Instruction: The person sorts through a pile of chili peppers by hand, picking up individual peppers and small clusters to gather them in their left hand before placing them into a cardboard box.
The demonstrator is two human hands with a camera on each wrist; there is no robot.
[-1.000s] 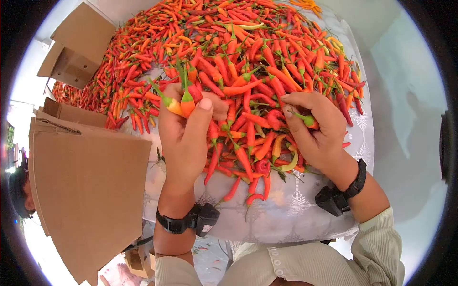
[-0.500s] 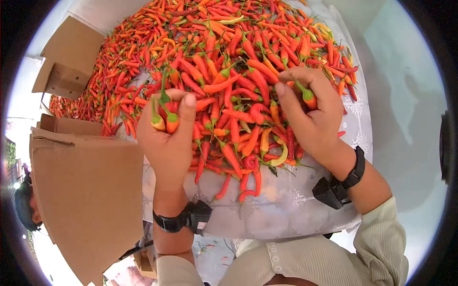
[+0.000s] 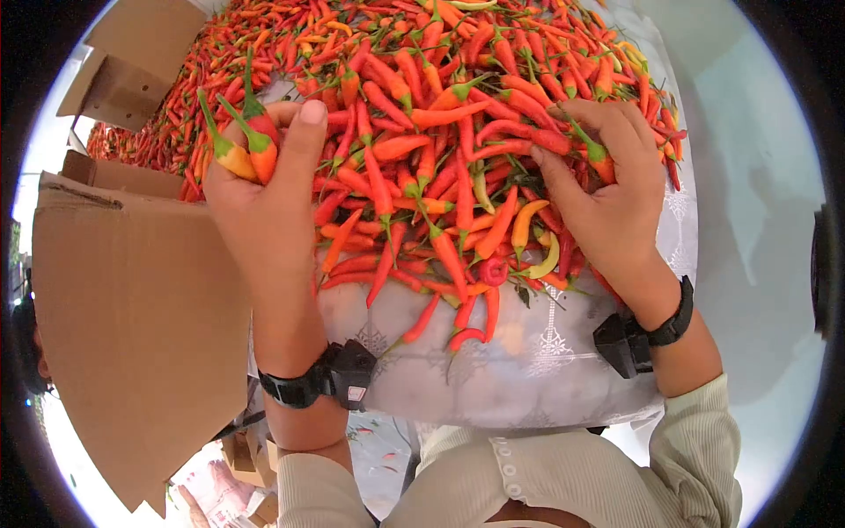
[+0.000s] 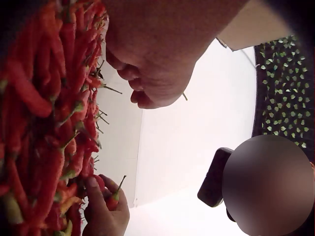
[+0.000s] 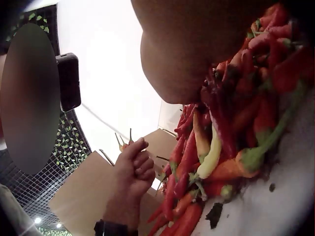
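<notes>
Curled round several chillies, the left hand (image 3: 268,202) is at the left of the pile (image 3: 396,176) in the head view; green stems and orange-red tops (image 3: 261,151) stick out above its fingers. The right hand (image 3: 616,194) holds a chilli with a green stem (image 3: 600,163) in its curled fingers, and its thumb and forefinger pinch a red chilli (image 3: 550,141) over the right part of the pile. In the right wrist view the left hand (image 5: 129,177) appears as a closed fist with stems above it. The left wrist view shows the right hand (image 4: 108,214) beside the pile.
A large cardboard box (image 3: 141,326) stands left of the table, with another carton (image 3: 141,62) behind it. The patterned tablecloth (image 3: 528,378) shows along the near edge. Pale sheeting (image 3: 748,220) rises on the right. A person's head is partly visible at far left.
The left hand has moved left and up, still holding its chillies. The right hand has shifted slightly right, and a red chilli is now between its thumb and forefinger.
</notes>
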